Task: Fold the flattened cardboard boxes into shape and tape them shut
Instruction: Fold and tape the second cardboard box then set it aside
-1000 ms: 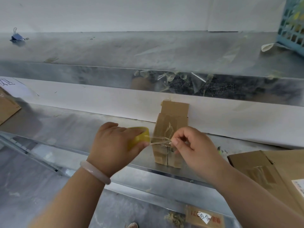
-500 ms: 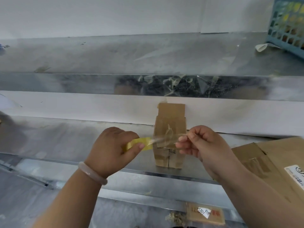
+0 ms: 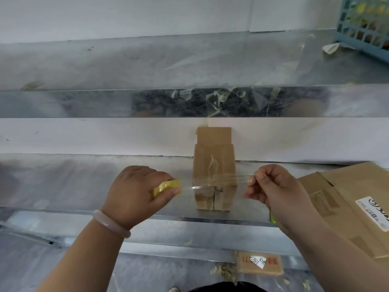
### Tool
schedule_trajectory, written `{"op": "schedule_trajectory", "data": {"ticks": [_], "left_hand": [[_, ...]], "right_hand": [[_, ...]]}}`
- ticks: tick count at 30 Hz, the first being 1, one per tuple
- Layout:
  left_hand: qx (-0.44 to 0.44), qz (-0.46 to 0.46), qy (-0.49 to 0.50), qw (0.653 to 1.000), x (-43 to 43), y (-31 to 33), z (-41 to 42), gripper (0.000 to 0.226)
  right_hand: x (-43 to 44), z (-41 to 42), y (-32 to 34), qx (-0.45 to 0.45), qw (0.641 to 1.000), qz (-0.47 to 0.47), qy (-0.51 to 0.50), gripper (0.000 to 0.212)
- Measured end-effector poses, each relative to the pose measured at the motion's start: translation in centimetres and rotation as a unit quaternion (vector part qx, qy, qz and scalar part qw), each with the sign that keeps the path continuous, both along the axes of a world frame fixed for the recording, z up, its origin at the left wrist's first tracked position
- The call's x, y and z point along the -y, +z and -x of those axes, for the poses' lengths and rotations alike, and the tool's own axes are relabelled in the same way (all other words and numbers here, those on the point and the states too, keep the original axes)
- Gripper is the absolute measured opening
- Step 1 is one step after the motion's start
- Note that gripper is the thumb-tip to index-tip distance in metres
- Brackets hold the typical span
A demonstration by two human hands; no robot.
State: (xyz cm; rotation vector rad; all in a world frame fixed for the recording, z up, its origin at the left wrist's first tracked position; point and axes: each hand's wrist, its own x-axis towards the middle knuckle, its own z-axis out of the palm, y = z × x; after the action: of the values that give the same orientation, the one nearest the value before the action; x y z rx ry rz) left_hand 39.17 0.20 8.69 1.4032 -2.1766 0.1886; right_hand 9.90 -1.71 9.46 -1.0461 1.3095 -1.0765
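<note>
A small brown cardboard box stands upright on the metal shelf, one flap raised at its back and old tape on its front. My left hand grips a yellow tape roll to the left of the box. My right hand pinches the free end of a clear tape strip. The strip is stretched level between my hands, across the front of the box at mid height.
Flattened cardboard boxes with a white label lie at the right of the shelf. A blue plastic basket sits on the upper ledge at the far right. A torn cardboard scrap lies on the lower surface, with loose tape bits around.
My hands have drawn apart, the right moving rightwards, and the tape strip between them has grown longer, now spanning the whole front of the box.
</note>
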Motion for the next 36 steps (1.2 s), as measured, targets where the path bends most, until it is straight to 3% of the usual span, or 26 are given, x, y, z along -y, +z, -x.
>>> {"op": "schedule_trajectory", "data": {"ticks": [5,20,28,36], "left_hand": [[0.021,-0.004,0.042,0.999,0.3,-0.7,-0.1,0.059],[0.110,-0.022,0.041,0.993,2.7,-3.5,0.7,0.067],[0.150,-0.017,0.045,0.987,3.5,-4.3,0.8,0.055],[0.161,-0.024,0.052,0.985,3.6,-4.5,2.1,0.054]], "right_hand": [[0.1,0.3,-0.7,0.013,1.000,-0.019,-0.019,0.023],[1.2,-0.8,-4.2,0.109,0.979,-0.157,-0.078,0.020],[2.2,-2.3,-5.5,0.080,0.975,-0.190,-0.087,0.021],[1.7,-2.6,-6.6,-0.036,0.983,-0.165,-0.071,0.015]]}}
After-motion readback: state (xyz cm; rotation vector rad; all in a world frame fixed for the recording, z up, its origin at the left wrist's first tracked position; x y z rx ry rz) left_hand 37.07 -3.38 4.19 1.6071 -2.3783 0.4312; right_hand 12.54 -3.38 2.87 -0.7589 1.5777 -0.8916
